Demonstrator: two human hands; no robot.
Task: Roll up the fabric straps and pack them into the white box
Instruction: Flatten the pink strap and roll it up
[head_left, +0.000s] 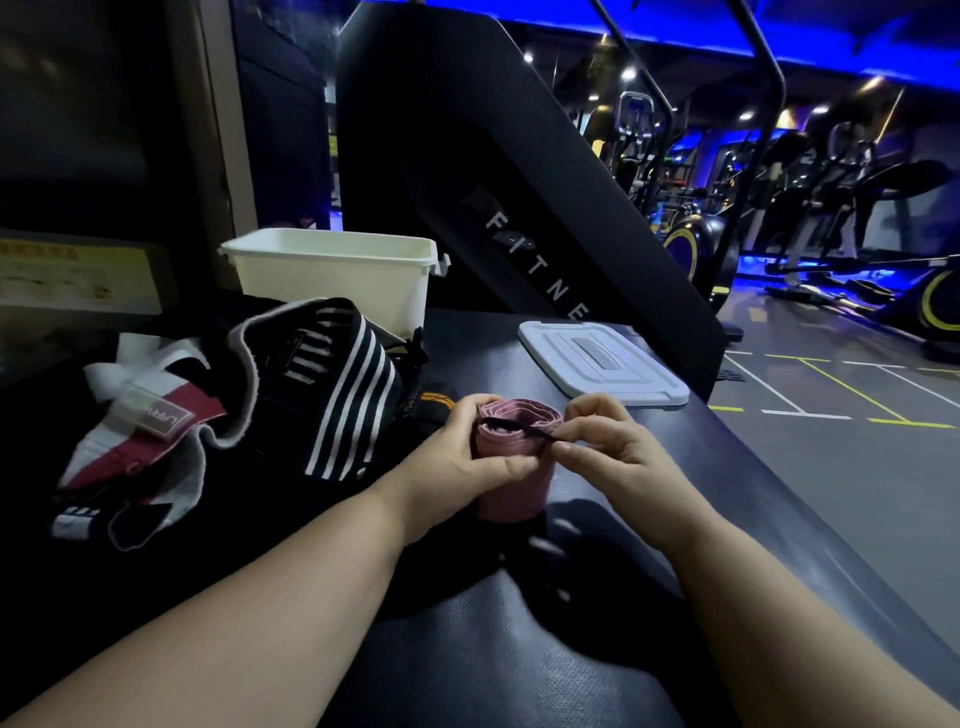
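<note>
Pink strap roll (511, 488) in grip of left hand (457, 467) and right hand (618, 447); dark mat (493, 649), blue-lit gym (810, 197).

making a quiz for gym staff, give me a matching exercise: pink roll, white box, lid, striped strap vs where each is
1 pink strap roll
2 white box
3 box lid
4 black strap with white stripes

a open, at the back
b flat, right of the box
c held by left hand and right hand
d unrolled, left of the roll

Pairs: 1c, 2a, 3b, 4d

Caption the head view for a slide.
Left hand grips a rolled pink strap while the right hand pinches its black band; white box and lid sit beyond.
</note>
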